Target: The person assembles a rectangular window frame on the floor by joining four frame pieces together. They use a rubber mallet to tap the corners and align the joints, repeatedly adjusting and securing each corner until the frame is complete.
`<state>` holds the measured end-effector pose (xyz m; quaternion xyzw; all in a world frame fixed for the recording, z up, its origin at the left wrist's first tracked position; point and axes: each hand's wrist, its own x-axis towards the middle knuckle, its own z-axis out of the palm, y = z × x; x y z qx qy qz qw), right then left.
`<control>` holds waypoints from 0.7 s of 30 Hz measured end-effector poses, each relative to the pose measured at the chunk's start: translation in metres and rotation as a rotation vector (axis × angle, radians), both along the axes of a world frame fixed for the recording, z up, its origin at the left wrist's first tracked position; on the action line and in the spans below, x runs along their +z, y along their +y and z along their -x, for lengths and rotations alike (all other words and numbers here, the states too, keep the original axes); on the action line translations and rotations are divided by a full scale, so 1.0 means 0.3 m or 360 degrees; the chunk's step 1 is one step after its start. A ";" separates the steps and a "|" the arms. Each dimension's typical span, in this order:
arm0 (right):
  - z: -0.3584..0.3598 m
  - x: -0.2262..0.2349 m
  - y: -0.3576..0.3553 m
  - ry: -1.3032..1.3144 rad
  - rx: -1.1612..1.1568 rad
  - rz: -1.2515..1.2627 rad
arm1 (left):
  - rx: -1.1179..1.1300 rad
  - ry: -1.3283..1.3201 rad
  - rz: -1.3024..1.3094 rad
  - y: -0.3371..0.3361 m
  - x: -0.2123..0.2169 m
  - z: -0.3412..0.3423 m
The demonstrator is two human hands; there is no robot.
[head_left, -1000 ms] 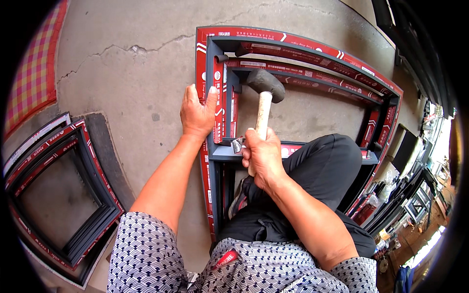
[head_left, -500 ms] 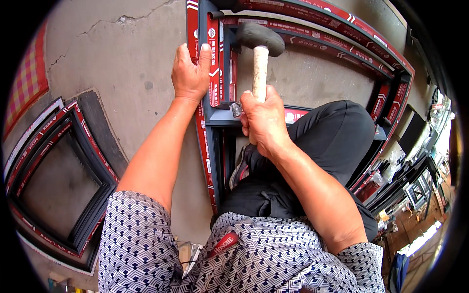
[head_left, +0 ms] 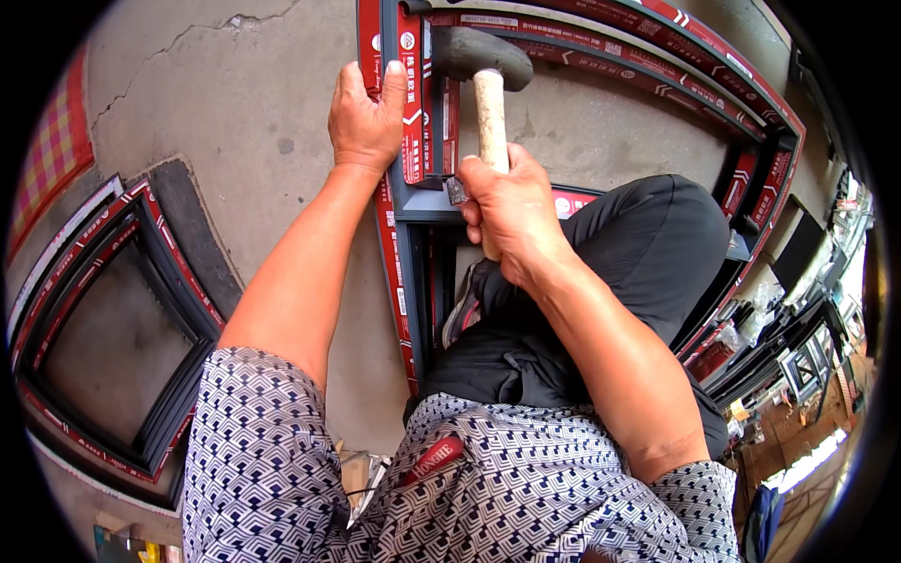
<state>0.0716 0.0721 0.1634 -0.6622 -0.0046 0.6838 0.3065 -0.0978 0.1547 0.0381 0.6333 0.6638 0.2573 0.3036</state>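
Note:
My left hand [head_left: 366, 122] is closed round the left bar of a large dark grey frame [head_left: 405, 281] covered with red protective film, its thumb lying on the bar. My right hand [head_left: 511, 206] grips the pale wooden handle of a rubber mallet [head_left: 490, 122]. The mallet's black head is inside the frame's upper opening, by the inner face of the left bar; I cannot tell whether it touches. A small metallic piece [head_left: 456, 191] shows beside the fingers of my right hand, just above the crossbar; what it is cannot be made out.
My bent knee [head_left: 657, 235] in dark trousers lies over the frame's crossbar, and a shoe [head_left: 462, 314] is within the lower opening. More red-filmed frames [head_left: 178, 244] lie on the floor at left, near a checked cloth [head_left: 52, 159]. Profiles and clutter [head_left: 798, 366] line the right.
The mallet and my right hand have shifted slightly up and left, bringing the head closer to the left bar. My left hand keeps its hold on the frame.

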 end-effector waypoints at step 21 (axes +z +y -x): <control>-0.467 0.209 0.047 -0.0534 0.0575 -0.0125 | 0.0027 0.0110 0.0176 0.000 0.067 -0.009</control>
